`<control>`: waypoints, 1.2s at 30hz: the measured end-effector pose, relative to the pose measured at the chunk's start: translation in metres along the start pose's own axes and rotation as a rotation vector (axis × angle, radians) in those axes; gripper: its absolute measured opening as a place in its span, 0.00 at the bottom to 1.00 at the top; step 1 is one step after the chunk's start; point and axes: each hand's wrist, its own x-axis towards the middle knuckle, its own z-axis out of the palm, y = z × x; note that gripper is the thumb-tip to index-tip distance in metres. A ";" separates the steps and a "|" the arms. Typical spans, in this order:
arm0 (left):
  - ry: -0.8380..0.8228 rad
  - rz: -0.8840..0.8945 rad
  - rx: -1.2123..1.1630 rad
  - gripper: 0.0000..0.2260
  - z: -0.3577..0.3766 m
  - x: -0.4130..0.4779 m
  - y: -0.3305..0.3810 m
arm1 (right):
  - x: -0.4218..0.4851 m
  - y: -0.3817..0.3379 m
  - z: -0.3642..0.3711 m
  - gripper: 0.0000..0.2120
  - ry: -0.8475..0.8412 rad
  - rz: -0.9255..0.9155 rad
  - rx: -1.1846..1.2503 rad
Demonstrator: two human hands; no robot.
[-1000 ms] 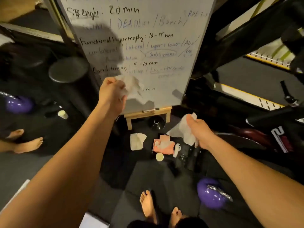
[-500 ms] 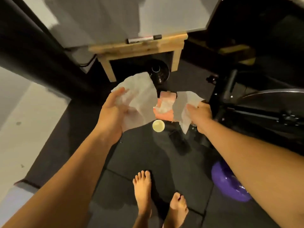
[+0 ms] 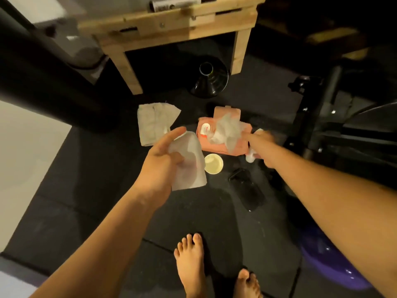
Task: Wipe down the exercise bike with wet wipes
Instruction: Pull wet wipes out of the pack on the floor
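R hand [image 3: 261, 145] now down at wipes pack [image 3: 214, 147], blurred, so I can't tell grip; L hand [image 3: 156, 168] pinches wipe [image 3: 191, 168].

Wooden easel base [image 3: 171, 29], black cone [image 3: 211, 82], cream cup [image 3: 213, 163], flat black object [image 3: 247, 190], purple ball [image 3: 335, 269] on dark floor mats [image 3: 107, 201].

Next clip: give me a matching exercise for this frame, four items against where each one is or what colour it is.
Items: 1 wipe; 2 wipes pack; 3 marker; 4 cone.
Descriptions: a on the wooden ledge; b black, by the easel legs; c in the grip of the left hand; d orange, on the floor.
Pairs: 1-c, 2-d, 3-a, 4-b.
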 end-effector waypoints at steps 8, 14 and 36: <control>-0.326 0.198 0.080 0.31 0.046 -0.208 0.169 | -0.316 -0.075 -0.131 0.21 -0.617 -0.166 0.749; -0.243 0.565 0.171 0.13 0.120 -0.393 0.271 | -0.532 -0.101 -0.278 0.06 0.027 -0.656 0.578; -0.801 0.964 0.661 0.07 0.246 -0.595 0.343 | -0.739 0.013 -0.427 0.05 0.729 -0.860 0.878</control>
